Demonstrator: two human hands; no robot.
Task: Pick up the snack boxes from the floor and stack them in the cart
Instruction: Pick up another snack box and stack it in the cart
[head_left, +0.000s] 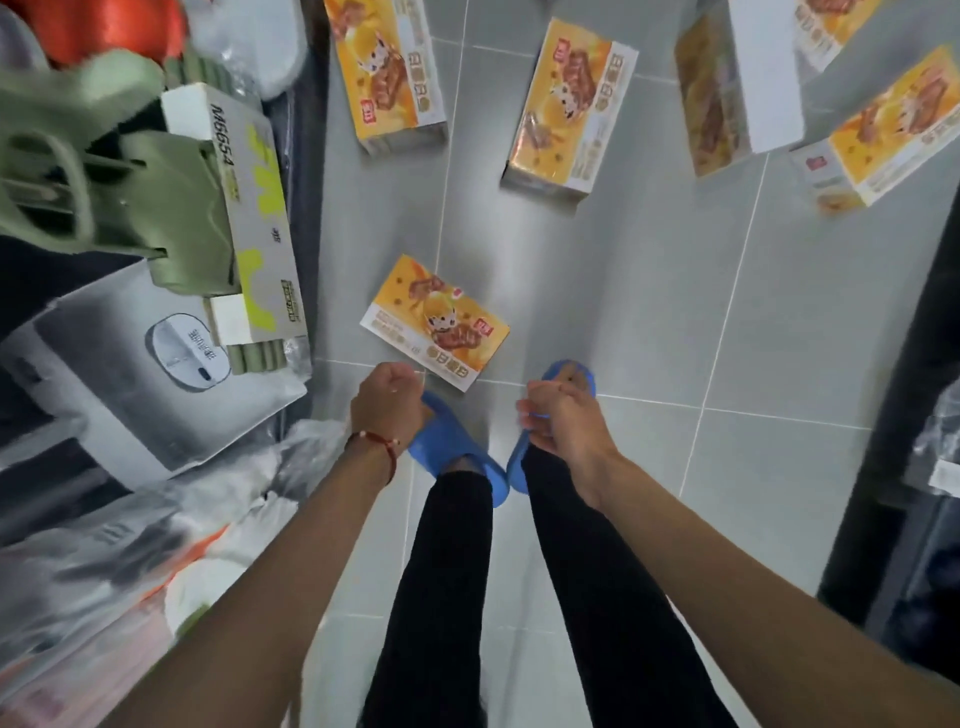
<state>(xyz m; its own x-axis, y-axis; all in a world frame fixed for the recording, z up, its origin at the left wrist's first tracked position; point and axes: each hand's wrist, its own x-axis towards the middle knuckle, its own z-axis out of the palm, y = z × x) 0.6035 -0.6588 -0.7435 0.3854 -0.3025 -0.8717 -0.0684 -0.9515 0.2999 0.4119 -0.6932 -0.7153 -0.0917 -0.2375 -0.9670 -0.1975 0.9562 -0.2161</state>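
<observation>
Several yellow-orange snack boxes lie on the grey tiled floor. The nearest snack box lies flat just ahead of my blue slippers. Farther off lie a second box, a third, one standing on edge and one at the right. My left hand, with a red string at the wrist, hangs with curled fingers just below the nearest box's near corner and holds nothing. My right hand hangs loosely curled above my right slipper, also holding nothing. No cart is recognisable in view.
At the left stand stacked goods: a grey appliance carton, a white box with green print, green plastic stools and plastic-wrapped packages. A dark shelf frame runs along the right edge.
</observation>
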